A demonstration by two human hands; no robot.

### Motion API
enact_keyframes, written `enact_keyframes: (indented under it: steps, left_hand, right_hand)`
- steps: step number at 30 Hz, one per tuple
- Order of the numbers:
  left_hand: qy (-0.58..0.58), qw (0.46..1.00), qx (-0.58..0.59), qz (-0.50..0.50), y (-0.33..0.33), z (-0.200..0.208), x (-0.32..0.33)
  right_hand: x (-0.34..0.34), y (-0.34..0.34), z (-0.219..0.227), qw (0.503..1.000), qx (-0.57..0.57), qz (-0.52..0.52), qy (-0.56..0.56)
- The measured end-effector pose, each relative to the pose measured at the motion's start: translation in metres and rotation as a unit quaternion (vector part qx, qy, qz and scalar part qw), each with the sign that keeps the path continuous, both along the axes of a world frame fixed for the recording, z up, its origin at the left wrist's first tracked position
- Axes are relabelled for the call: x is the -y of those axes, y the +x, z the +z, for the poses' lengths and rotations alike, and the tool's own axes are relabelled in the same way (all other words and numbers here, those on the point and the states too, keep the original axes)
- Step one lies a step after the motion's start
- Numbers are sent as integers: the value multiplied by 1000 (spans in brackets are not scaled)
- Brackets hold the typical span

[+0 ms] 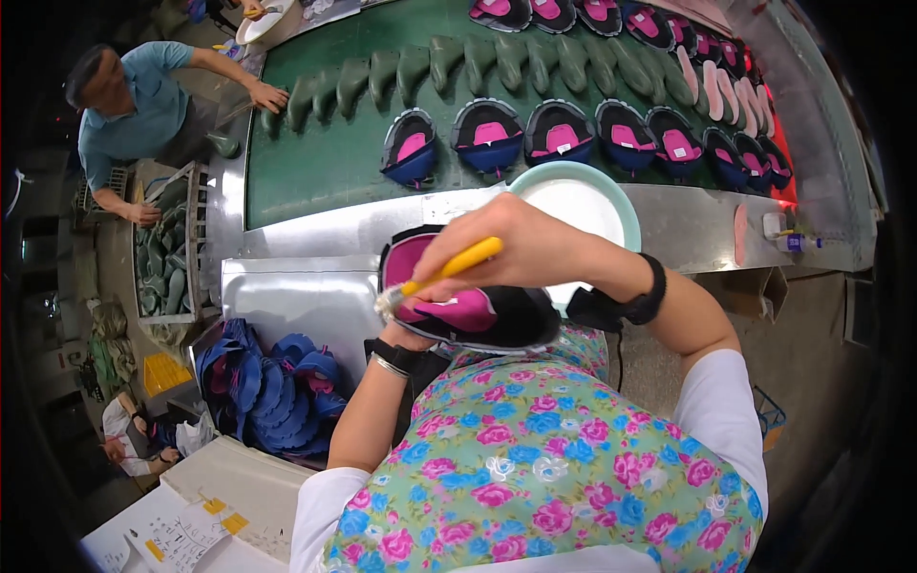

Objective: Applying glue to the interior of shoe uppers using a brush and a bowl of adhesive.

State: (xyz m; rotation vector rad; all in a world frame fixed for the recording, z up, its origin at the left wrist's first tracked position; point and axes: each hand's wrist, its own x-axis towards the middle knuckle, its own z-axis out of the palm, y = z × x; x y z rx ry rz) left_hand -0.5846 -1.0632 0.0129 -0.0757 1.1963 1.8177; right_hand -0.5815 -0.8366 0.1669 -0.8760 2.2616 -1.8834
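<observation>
My left hand (405, 336) is closed around the near side of a shoe upper (521, 320), black with a pink lining, its sole side turned up. In my right hand (516, 234) is a brush (473, 256) with a yellow handle, pinched between the fingers. Its whitish bristles lie at the upper's left edge; whether they touch it I cannot tell. Just beyond my right forearm stands a round bowl (630, 215) with a pale teal rim and white liquid inside, partly hidden by the arm.
Shoe uppers (487, 143) and dark green shoe lasts (444, 65) stand in rows on a green belt (315, 191). Pink insoles (712, 91) lie at the right. Blue uppers (277, 392) are piled at my left. A co-worker (143, 105) reaches for a last beside a crate (198, 239).
</observation>
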Motion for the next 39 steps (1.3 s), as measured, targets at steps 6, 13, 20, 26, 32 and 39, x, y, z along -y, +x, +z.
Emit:
enact_keyframes:
  steps: [6, 13, 20, 26, 32, 39]
  left_hand:
    - [113, 928, 354, -13, -2, -50, 17]
    - [40, 968, 242, 59, -20, 1, 24]
    - [126, 955, -3, 267, -117, -83, 125]
    - [13, 895, -79, 439, -252, -174, 92]
    - [-467, 699, -434, 323, -322, -286, 57]
    - [-577, 715, -386, 77, -323, -219, 73]
  right_hand:
    - [-19, -26, -33, 974, 68, -189, 103]
    - [-60, 16, -50, 893, 215, -324, 227]
    - [-74, 25, -63, 819, 283, -498, -4]
    - [-27, 5, -79, 801, 339, -493, 18]
    - [0, 0, -114, 754, 410, -507, 77]
    - [23, -21, -114, 796, 359, -470, 129]
